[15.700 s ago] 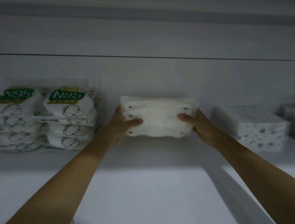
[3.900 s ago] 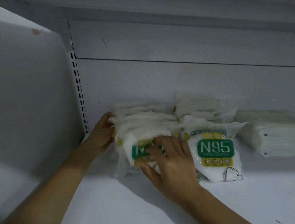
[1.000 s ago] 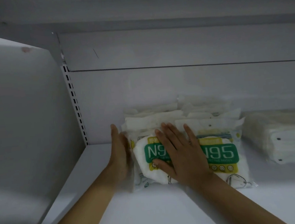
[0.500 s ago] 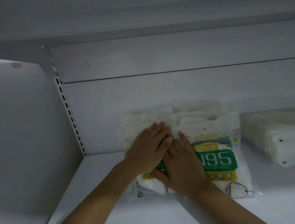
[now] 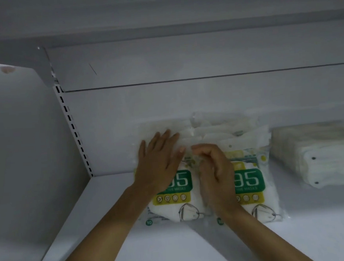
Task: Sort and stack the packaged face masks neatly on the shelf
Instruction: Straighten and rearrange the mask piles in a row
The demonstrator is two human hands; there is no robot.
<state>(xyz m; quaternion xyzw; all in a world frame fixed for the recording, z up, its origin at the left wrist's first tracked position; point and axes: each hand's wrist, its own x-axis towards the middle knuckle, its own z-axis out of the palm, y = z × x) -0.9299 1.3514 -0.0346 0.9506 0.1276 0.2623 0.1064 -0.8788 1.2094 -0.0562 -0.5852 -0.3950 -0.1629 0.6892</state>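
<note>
Left grip (image 5: 159, 164), right grip (image 5: 215, 174), forearms (image 5: 104, 228) all bare, nails (image 5: 182, 149) apparently short

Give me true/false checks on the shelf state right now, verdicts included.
1. A left N95 pack and a right N95 pack lie side by side on the shelf. True.
2. The left hand lies flat, fingers straight, on the left N95 pack. True.
3. The unlabelled white masks sit left of both packs. False: the plain white mask stack sits to their right.
4. One hand rests on bare shelf. False: the right hand is over the right N95 pack, fingers curled.
5. A slotted upright runs up the back left corner. True.
</note>
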